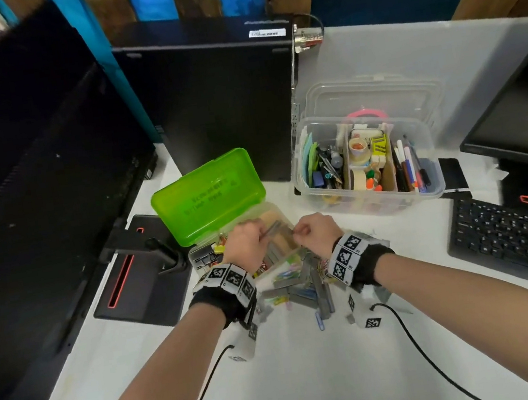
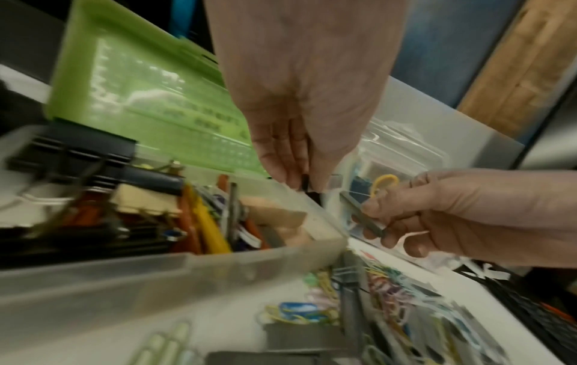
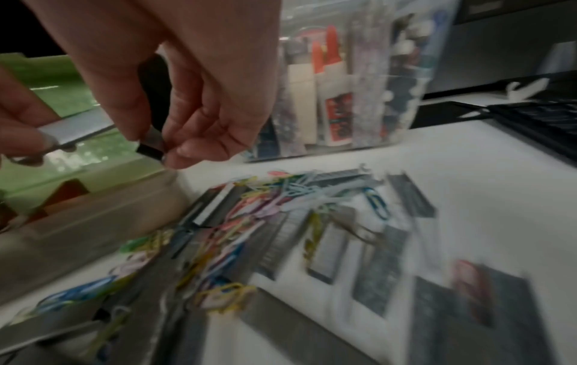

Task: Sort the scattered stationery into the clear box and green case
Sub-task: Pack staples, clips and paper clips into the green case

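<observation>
While sitting on the white desk (image 1: 317, 380), clear box (image 1: 425, 189) far right and full, green case (image 1: 207, 196) left of it with lid up. Between them and nearer, a heap of staple strips (image 3: 328, 247) and paper clips (image 3: 249, 217). Above the case, left hand (image 1: 245, 243) pinching a staple strip, right hand (image 1: 315, 231) pinching a small piece.

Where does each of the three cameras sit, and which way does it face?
Head: on the head, looking forward and down at the white table; both forearms and hands show.
Left wrist: along the left hand toward the green case; the right hand shows too.
Right wrist: along the right hand toward the clear box; left fingertips show at the edge.
All three share the staple strip and the paper clips.
</observation>
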The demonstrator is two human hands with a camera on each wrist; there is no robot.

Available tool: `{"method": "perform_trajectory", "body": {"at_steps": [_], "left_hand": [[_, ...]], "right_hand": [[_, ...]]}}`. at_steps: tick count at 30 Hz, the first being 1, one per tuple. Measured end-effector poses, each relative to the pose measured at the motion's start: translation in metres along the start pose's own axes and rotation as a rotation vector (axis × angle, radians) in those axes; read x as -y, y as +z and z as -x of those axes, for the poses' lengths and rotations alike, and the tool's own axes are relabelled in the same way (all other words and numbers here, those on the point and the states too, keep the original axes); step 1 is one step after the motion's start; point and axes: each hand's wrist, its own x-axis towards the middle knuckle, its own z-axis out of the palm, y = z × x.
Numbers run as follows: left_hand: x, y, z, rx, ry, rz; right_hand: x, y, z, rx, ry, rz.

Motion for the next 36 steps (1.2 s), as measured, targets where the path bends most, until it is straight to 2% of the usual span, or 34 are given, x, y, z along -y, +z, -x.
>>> {"method": "perform_trajectory", "body": {"at_steps": [6,12,18,23,28,31,33,36], "left_hand": [[0.014,-0.004,-0.003,-0.015,-0.087,0.003],[0.018,-0.008,-0.003,-0.009,-0.087,-0.001],[0.019,-0.009,-0.003,0.013,-0.11,-0.001],[0.019,-0.009,-0.003,0.008,-0.113,-0.01],[0.018,-0.009,-0.004,0.012,-0.122,0.004],[0.014,-0.008,-0.003,0.01,-0.118,0.03],[0.011,-0.007,-0.002,0.008,-0.121,0.075],[0.004,-0.005,0.0,0.012,-0.13,0.159]], "right_hand": [[0.028,0.014,-0.012,0.123,-0.074,0.495],[0.033,0.02,-0.017,0.134,-0.117,0.699],[0.034,0.027,-0.015,0.11,-0.117,0.774],[0.036,0.032,-0.014,0.141,-0.105,0.725],[0.035,0.024,-0.013,0.256,-0.028,0.638],[0.031,0.02,-0.012,0.292,-0.031,0.603],[0.031,0.016,-0.012,0.219,-0.015,0.526],[0.027,0.011,-0.019,0.051,0.03,0.169]]}}
